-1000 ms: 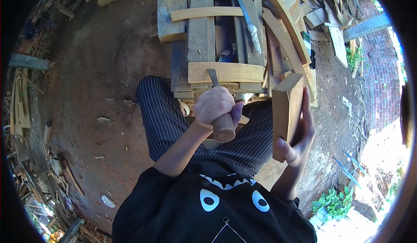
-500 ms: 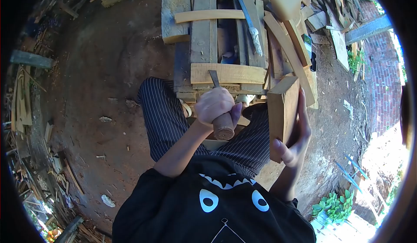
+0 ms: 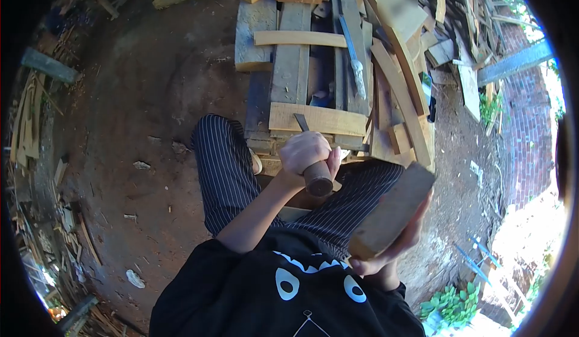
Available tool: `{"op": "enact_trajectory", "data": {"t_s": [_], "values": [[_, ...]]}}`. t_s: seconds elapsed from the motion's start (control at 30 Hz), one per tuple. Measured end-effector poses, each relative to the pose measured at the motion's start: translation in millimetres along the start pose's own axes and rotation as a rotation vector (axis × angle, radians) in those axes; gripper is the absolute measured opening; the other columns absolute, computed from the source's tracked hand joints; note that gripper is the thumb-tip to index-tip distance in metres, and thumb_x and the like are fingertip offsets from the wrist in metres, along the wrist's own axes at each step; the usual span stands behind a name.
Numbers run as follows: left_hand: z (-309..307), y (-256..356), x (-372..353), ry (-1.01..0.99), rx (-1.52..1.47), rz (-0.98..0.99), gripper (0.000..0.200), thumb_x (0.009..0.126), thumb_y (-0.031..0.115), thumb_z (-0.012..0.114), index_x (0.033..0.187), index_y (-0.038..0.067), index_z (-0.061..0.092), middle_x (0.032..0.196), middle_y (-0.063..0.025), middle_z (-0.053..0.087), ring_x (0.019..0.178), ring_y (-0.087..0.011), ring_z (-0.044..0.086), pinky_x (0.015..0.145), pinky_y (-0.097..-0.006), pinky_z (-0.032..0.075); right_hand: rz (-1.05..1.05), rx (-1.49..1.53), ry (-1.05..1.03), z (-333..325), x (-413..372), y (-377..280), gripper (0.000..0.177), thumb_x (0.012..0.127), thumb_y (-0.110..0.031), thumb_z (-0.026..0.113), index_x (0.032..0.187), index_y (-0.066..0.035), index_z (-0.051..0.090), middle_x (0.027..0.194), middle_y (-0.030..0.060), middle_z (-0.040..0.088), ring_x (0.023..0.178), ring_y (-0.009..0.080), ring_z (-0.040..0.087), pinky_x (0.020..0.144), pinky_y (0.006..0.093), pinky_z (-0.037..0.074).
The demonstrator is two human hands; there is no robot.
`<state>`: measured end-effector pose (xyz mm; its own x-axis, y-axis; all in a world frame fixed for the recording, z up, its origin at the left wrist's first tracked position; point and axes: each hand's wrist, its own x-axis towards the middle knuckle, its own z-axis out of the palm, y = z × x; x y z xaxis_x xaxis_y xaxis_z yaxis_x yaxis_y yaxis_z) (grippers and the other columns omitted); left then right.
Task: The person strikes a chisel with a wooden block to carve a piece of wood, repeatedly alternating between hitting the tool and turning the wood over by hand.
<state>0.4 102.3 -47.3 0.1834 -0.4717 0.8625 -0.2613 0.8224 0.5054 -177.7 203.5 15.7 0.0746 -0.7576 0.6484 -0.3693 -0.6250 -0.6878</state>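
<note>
My left hand (image 3: 304, 152) is wrapped round the round wooden handle of a chisel (image 3: 318, 180). The chisel's flat metal blade points away from me and overlaps a pale, slightly curved piece of wood (image 3: 341, 120), which lies across the near end of the bench (image 3: 289, 78). In my right hand (image 3: 410, 236) is a thick wooden block (image 3: 393, 211), tilted and held low beside my right thigh, apart from the chisel. The fingers are round its far side, partly hidden by it.
Another pale strip (image 3: 301, 38) crosses the bench, with a long thin blue-grey tool with a wrapped grip (image 3: 357, 75) beside it. Curved wooden pieces (image 3: 401, 99) and a phone (image 3: 429, 96) lie right. Scrap wood (image 3: 467, 17) is piled behind; leafy plants (image 3: 452, 304) stand lower right.
The wooden block has swung down toward my body and tilted in my right hand. My left hand keeps its hold on the chisel over the pale wood. The whole view has shifted slightly.
</note>
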Motion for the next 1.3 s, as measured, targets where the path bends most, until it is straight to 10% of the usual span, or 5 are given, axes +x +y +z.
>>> {"op": "enact_trajectory", "data": {"t_s": [0.23,0.37,0.57,0.83,1.3], "values": [[-4,-2,2,-0.016,-0.068,-0.071,0.026,0.064,-0.004,0.069,0.061,0.008,0.046,0.056,-0.0067,0.052,0.049,-0.0219,0.059,0.047,-0.0303,0.048,0.098,-0.406,-0.466,2,41,-30,0.082,0.055,-0.049,0.08,0.114,0.003,0.055,0.083,0.0096,0.058,0.063,0.021,0.056,0.056,0.0287,0.047],[-4,-2,2,-0.018,-0.082,-0.063,0.025,0.064,-0.005,0.068,0.06,0.007,0.046,0.058,-0.0072,0.053,0.049,-0.022,0.059,0.048,-0.0303,0.048,-0.163,-0.175,-0.069,44,37,-9,0.072,0.06,-0.037,0.082,0.116,0.0,0.055,0.074,0.0077,0.055,0.043,0.0197,0.046,0.045,0.0294,0.046],[-3,-6,-5,0.036,-0.078,-0.022,0.022,0.065,-0.005,0.066,0.061,0.007,0.048,0.055,-0.0074,0.053,0.047,-0.0211,0.058,0.048,-0.0302,0.049,-0.172,-0.306,-0.328,37,35,-9,0.098,0.054,-0.053,0.084,0.13,-0.001,0.051,0.077,0.0136,0.056,0.059,0.0238,0.055,0.051,0.0328,0.047],[1,-6,-7,0.083,-0.062,-0.04,0.022,0.065,-0.005,0.066,0.06,0.007,0.049,0.054,-0.0058,0.054,0.049,-0.0204,0.06,0.049,-0.0283,0.05,-0.052,-0.18,-0.383,31,15,-10,0.046,0.078,-0.028,0.074,0.107,0.001,0.052,0.077,0.0083,0.055,0.059,0.0179,0.053,0.049,0.0303,0.043],[-2,1,-12,0.057,-0.089,-0.03,0.023,0.066,-0.005,0.066,0.063,0.01,0.048,0.055,-0.0047,0.055,0.049,-0.0198,0.06,0.05,-0.0292,0.05,-0.204,-0.277,-0.316,36,22,-9,0.083,0.062,-0.053,0.08,0.117,0.003,0.055,0.081,0.0155,0.058,0.06,0.0261,0.057,0.053,0.0334,0.048]]}}
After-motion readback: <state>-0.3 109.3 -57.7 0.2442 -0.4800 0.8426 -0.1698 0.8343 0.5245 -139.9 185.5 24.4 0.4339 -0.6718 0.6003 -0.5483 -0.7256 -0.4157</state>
